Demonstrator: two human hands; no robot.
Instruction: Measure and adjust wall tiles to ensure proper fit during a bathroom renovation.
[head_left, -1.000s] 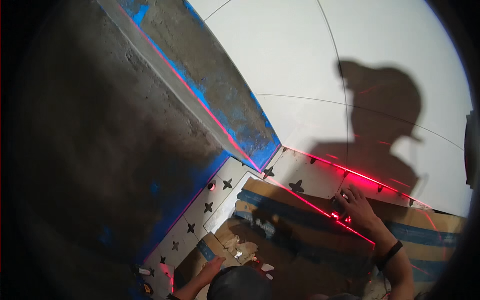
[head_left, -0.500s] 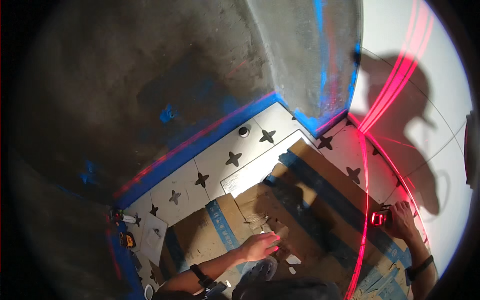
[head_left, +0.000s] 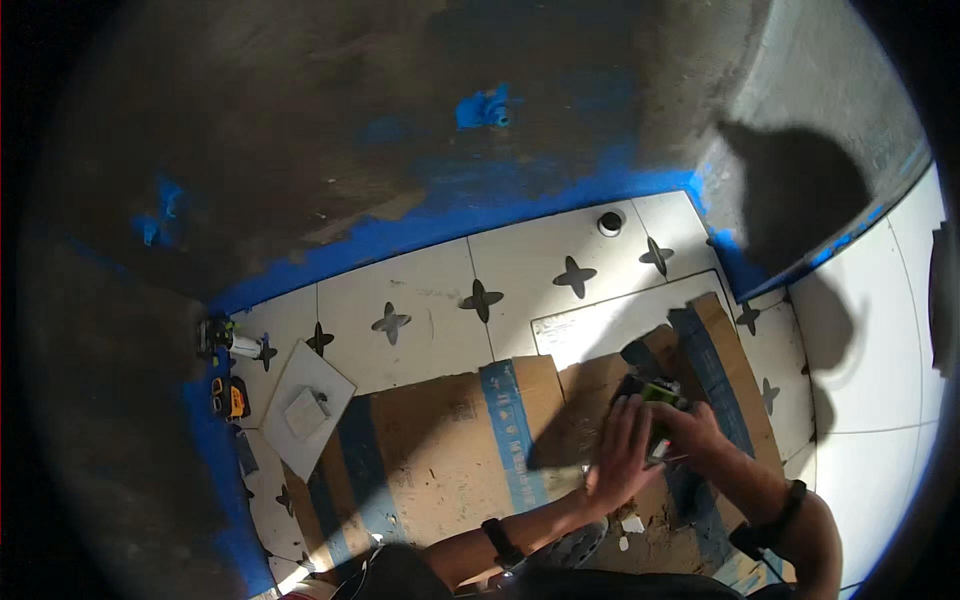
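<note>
Both of my hands are on a small black and green laser level [head_left: 655,390] above the taped cardboard [head_left: 435,440] covering part of the floor. My left hand [head_left: 622,450] has its fingers over the near left side of the device. My right hand [head_left: 690,435] grips the right side, near the left hand. Parts of the device are hidden by my fingers, and no red lines show. Behind it lies a white panel [head_left: 570,330] partly under the cardboard.
Star-pattern floor tiles [head_left: 430,310] run along blue-edged concrete walls [head_left: 300,150]. A white tiled wall [head_left: 870,360] stands at right. At left are power tools [head_left: 228,398], a white cylinder [head_left: 243,345] and a loose tile [head_left: 290,430]. A small round cup-like object [head_left: 610,222] stands at back.
The view has swung left. The laser level has moved in from the right wall, my left hand has joined my right on it, and the red lines have disappeared.
</note>
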